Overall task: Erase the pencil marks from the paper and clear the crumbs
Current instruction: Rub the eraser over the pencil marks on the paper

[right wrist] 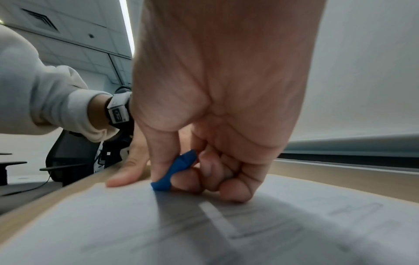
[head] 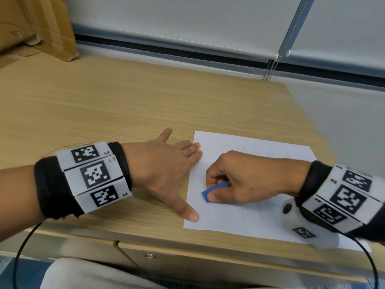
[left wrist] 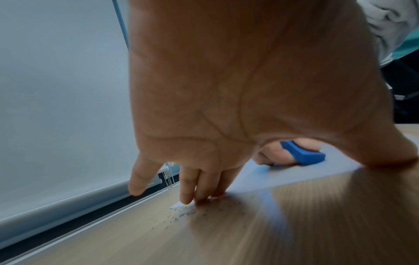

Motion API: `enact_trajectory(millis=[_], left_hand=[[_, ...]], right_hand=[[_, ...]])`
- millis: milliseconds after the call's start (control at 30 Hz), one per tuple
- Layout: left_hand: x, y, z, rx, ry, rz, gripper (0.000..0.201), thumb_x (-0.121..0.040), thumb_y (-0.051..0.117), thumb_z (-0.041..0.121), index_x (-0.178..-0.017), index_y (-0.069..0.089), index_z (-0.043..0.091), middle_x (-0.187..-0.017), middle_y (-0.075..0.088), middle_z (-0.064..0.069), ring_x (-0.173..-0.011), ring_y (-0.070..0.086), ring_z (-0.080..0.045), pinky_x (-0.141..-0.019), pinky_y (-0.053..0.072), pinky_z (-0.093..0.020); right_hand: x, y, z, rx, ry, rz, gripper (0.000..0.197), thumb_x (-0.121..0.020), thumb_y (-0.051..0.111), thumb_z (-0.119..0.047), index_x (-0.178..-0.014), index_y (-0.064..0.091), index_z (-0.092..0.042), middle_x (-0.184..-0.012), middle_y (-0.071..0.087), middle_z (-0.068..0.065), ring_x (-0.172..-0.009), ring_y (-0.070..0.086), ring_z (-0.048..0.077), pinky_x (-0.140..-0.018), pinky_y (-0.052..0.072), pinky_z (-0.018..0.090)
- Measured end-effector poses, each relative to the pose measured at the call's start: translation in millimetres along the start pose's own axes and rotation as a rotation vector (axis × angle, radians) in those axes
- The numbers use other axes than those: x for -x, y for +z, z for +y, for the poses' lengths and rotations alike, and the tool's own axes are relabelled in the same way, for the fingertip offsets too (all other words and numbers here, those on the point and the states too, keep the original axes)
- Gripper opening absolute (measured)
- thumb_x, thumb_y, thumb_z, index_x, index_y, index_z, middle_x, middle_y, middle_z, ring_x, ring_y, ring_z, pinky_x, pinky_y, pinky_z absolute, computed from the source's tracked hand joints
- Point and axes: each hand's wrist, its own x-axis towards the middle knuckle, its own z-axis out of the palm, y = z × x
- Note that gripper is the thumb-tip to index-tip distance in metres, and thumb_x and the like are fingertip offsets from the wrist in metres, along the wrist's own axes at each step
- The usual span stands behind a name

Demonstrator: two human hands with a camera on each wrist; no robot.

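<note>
We pinch the blue eraser [head: 214, 191] in our right hand [head: 248, 180], its tip down on the paper [head: 260, 217]. Our left hand [head: 166, 163] lies flat, fingers straight, holding the paper's edge on the counter [head: 125, 105]. Dark crumbs [left wrist: 181, 214] sit by our fingertips [left wrist: 188, 199].

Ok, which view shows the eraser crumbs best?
The left wrist view: the crumbs lie scattered dark on the desk just beyond the left hand fingertips, at the paper corner. The head view shows them only as faint specks. The right wrist view shows none.
</note>
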Motion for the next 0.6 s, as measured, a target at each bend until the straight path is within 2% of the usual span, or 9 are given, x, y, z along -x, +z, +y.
enact_trajectory(millis=[167, 300, 433, 600], left_hand=[[1.2, -2.2, 1.4, -0.016, -0.002, -0.023, 0.131, -0.064, 0.036, 0.094, -0.151, -0.018, 0.013, -0.159, -0.022, -0.002, -0.146, -0.018, -0.013, -0.114, -0.015, -0.055], [0.2, -0.3, 0.7, -0.012, -0.003, -0.004, 0.133, -0.062, 0.036, 0.095, -0.152, -0.017, 0.012, -0.160, -0.022, -0.002, -0.147, -0.017, -0.012, -0.115, -0.014, -0.055], [0.5, -1.4, 1.0, -0.023, -0.005, -0.016, 0.133, -0.063, 0.036, 0.094, -0.152, -0.016, 0.011, -0.160, -0.020, -0.003, -0.147, -0.016, -0.014, -0.114, -0.015, -0.056], [-2.2, -2.6, 1.8, -0.039, -0.010, -0.032, 0.131, -0.063, 0.035, 0.094, -0.151, -0.020, 0.014, -0.159, -0.022, -0.004, -0.148, -0.013, -0.016, -0.113, -0.015, -0.057]], right_hand=[[4.0, 4.3, -7.5, -0.015, -0.030, -0.104, 0.021, -0.089, 0.062, -0.037, -0.080, 0.064, -0.018, -0.060, 0.053, -0.008, -0.054, 0.047, 0.007, -0.052, 0.038, 0.015], [-3.8, -1.8, -2.0, 0.014, 0.014, -0.029, 0.019, -0.088, 0.063, -0.036, -0.078, 0.064, -0.019, -0.059, 0.054, -0.009, -0.053, 0.047, 0.006, -0.052, 0.037, 0.015], [3.8, 3.0, -7.5, 0.012, -0.030, -0.121, 0.018, -0.089, 0.063, -0.034, -0.076, 0.060, -0.021, -0.059, 0.051, -0.010, -0.055, 0.047, 0.006, -0.053, 0.038, 0.016], [0.1, 3.1, -2.3, 0.011, -0.005, -0.054, 0.019, -0.088, 0.063, -0.035, -0.079, 0.063, -0.019, -0.060, 0.054, -0.009, -0.054, 0.047, 0.006, -0.053, 0.038, 0.016]])
